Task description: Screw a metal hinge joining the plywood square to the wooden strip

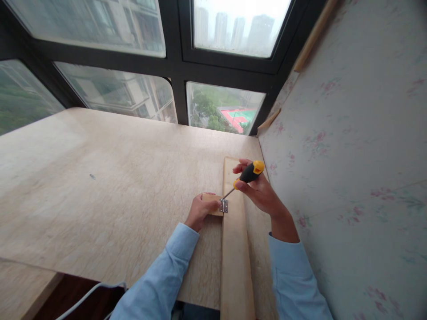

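Note:
My right hand (258, 189) grips a screwdriver (248, 173) by its black and yellow handle. The shaft slants down to the left, and its tip meets the upper part of a small metal hinge (224, 206). That hinge lies across the seam between a long wooden board (235, 253) and a short wooden block (213, 212). My left hand (202, 208) is closed around the block, its thumb beside the hinge's left leaf. Whether a screw sits under the tip is too small to tell.
A beige marble-patterned surface (116, 195) carries the board, which runs past its front edge. To the right rises a wall with floral paper (350, 155). Dark-framed windows (180, 66) stand behind. A white cable (90, 293) hangs at the lower left.

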{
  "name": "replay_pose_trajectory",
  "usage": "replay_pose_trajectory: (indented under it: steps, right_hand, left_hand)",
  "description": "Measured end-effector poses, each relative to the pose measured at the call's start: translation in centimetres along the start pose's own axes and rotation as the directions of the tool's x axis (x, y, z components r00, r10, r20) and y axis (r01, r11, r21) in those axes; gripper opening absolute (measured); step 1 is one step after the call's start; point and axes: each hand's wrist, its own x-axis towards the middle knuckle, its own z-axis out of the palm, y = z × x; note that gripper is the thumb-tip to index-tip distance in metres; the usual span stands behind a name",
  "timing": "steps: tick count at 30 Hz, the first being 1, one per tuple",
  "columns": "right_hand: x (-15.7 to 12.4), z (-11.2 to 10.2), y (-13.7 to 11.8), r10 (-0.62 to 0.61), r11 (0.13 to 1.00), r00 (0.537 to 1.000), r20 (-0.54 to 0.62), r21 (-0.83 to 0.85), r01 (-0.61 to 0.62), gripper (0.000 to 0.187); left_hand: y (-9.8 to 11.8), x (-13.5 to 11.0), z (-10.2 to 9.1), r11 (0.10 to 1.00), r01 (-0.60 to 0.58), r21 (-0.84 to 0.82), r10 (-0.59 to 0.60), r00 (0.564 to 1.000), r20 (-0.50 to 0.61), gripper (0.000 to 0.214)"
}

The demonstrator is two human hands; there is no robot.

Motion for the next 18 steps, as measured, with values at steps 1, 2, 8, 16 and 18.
replay_pose_trajectory:
  steps: [1, 2, 8, 16, 18]
  right_hand:
    - [-0.2, -0.2, -0.4, -0.009, 0.999, 0.998, 0.059, 0.032, 0.007, 0.056]
    - [-0.5, -0.4, -0.8, -0.016, 0.998, 0.993, 0.119, 0.069, 0.008, 0.061]
    - [-1.3, -1.0, -2.7, 0.006, 0.988, 0.968, 0.253, 0.151, -0.045, 0.064]
    - [0.0, 0.6, -2.2, -0.004, 0.945, 0.969, -0.246, -0.318, -0.077, 0.056]
    - [-0.2, 0.5, -2.2, 0.0, 0.958, 0.983, -0.182, -0.28, -0.052, 0.064]
  left_hand:
    - [0.0, 0.0, 0.0, 1.0, 0.0, -0.002, 0.0, 1.0, 0.001, 0.046]
    - [0.0, 0.0, 0.0, 1.0, 0.001, -0.004, -0.001, 1.0, 0.002, 0.046]
    - [-0.2, 0.2, -0.1, 1.0, -0.003, -0.017, 0.003, 1.0, 0.003, 0.047]
    - [-0.2, 0.2, -0.1, 1.0, -0.016, -0.009, 0.016, 1.0, 0.009, 0.044]
    - [-0.2, 0.1, 0.0, 1.0, -0.023, -0.004, 0.023, 1.0, 0.008, 0.044]
